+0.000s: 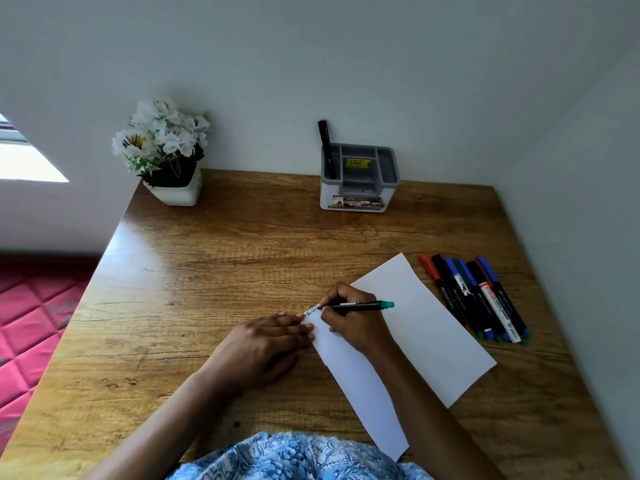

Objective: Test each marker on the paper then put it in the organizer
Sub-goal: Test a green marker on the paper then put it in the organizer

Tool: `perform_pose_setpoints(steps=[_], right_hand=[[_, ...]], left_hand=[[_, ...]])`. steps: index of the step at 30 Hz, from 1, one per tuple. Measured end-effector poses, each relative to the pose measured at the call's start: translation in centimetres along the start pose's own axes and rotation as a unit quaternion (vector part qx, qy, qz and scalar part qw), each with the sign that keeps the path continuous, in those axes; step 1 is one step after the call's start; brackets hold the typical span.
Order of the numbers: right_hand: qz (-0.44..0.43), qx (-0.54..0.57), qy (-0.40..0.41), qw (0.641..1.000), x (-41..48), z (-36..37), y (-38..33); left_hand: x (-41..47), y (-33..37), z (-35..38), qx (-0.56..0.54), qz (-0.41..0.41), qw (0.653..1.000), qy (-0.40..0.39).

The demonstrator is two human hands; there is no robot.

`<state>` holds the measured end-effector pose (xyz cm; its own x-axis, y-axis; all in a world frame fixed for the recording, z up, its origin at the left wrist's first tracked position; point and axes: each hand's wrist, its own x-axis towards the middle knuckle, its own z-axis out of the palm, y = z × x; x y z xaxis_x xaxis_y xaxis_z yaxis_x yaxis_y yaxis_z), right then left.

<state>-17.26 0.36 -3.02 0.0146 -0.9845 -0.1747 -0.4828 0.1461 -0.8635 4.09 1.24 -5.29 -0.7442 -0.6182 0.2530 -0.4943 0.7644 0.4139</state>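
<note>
A white sheet of paper (426, 327) lies on the wooden desk. My right hand (349, 320) grips a black marker (367, 305) with a green end, its tip on the paper's far left corner beside some dark writing. My left hand (263, 344) lies flat, fingertips pressing the paper's left edge. Several capped markers (474, 296) lie side by side to the right of the paper. The grey and white organizer (360, 188) stands at the back by the wall, with one black marker (327, 150) upright in its left compartment.
A white pot of white flowers (166, 150) stands at the desk's back left corner. Walls close the desk (207, 271) at the back and right. A pink quilted surface (34, 313) lies below the left edge.
</note>
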Motion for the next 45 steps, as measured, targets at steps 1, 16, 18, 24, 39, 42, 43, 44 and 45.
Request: perform_pose_setpoints(steps=[1,16,18,24,39,42,43,44,45], right_hand=[[-0.001,0.0,-0.001,1.0,-0.01,0.0,-0.04],[0.003,0.008,0.008,1.0,-0.11,-0.05,-0.2],[-0.001,0.002,0.012,1.0,-0.12,-0.03,-0.26],[-0.007,-0.005,0.023,1.0,-0.15,-0.03,-0.16],[0.018,0.074,0.005,0.997,-0.28,-0.63,-0.63],[0.005,0.047,-0.008,0.999,-0.27,-0.36,-0.39],[0.003,0.04,-0.008,0.999,-0.19,-0.32,-0.29],[0.001,0.035,-0.008,0.999,-0.17,-0.33,-0.2],[-0.002,0.031,-0.009,0.999,-0.16,-0.35,-0.17]], left_hand=[[-0.05,-0.03,0.03,-0.002,0.0,1.0,0.001],[0.05,-0.02,0.03,-0.001,0.002,1.0,0.002],[0.08,0.02,-0.02,0.001,0.003,1.0,0.003],[0.0,-0.05,0.02,-0.002,-0.001,1.0,0.002],[0.08,-0.02,0.06,0.002,-0.001,1.0,0.004],[0.09,-0.02,0.03,0.005,-0.004,1.0,0.0],[0.09,-0.04,0.02,0.007,-0.005,1.0,-0.001],[0.08,-0.04,0.02,0.008,-0.005,1.0,0.0],[0.09,-0.04,0.01,0.009,-0.005,1.0,0.0]])
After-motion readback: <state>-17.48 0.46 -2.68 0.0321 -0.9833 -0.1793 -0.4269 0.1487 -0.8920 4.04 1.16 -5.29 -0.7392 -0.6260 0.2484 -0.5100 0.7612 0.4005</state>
